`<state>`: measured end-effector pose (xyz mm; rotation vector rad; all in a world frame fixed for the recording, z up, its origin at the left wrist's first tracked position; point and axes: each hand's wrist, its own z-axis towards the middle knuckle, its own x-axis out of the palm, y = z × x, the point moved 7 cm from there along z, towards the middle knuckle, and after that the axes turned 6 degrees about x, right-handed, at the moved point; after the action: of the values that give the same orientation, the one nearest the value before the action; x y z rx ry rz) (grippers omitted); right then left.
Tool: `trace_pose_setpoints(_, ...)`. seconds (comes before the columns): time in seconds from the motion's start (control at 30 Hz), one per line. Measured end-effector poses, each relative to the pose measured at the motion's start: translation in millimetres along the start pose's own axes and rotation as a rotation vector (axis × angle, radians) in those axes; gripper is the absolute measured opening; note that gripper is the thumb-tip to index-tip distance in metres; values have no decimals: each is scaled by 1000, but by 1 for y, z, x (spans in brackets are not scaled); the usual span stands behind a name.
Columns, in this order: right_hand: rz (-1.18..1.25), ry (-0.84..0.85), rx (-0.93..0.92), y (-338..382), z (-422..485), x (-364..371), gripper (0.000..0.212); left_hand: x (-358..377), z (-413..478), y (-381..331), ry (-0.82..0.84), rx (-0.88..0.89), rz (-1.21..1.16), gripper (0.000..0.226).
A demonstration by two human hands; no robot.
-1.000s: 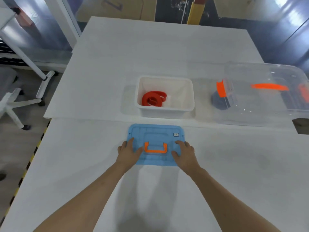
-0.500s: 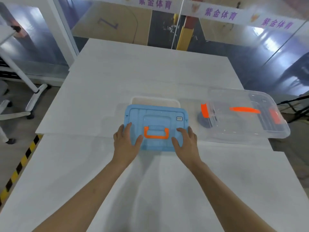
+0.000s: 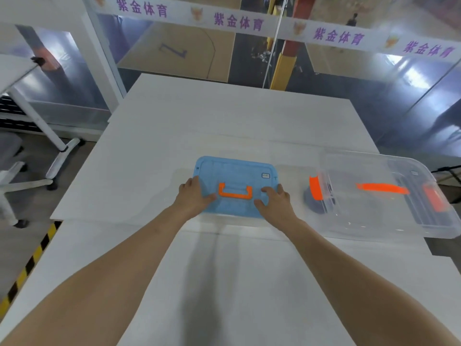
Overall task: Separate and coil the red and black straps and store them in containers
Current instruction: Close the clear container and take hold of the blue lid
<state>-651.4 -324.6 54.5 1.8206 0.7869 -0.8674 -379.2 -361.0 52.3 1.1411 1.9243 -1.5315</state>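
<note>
The left hand [image 3: 194, 196] and right hand [image 3: 274, 202] are pressing flat, fingers uncurled, on the ribbed sky-blue plastic lid [image 3: 234, 171] either side of its orange handle [image 3: 235, 192], the lid hiding a pale tub's [image 3: 237, 219] contents on the white table [image 3: 224, 116], while a blurred dark coil [image 3: 313, 202] is lying against the clear plastic box [image 3: 374, 216].

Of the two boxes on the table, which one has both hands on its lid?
The smaller one with the blue lid: the left hand and right hand rest on it. The large clear box to its right is untouched.
</note>
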Motion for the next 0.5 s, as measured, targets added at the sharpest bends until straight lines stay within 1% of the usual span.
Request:
trace_pose_setpoints(0.07,-81,60,-31,-8,1,11,57,15,-3,4,59,5,40,87)
trace_pose_setpoints(0.13,-106,73,-60,-14,0,16,59,22,-5,5,35,21,71,87)
trace_pose_setpoints(0.2,-105,67,-65,-19,-2,18,60,28,-7,8,11,34,87,95)
trace_pose_setpoints(0.3,-115,68,-56,-22,-4,22,61,36,-7,15,25,33,120,108)
trace_pose_setpoints(0.4,-144,63,-59,-20,-4,22,61,37,-8,17,4,34,203,109)
trace_pose_setpoints(0.5,-222,80,-46,-19,-6,22,62,35,-9,14,27,21,252,111)
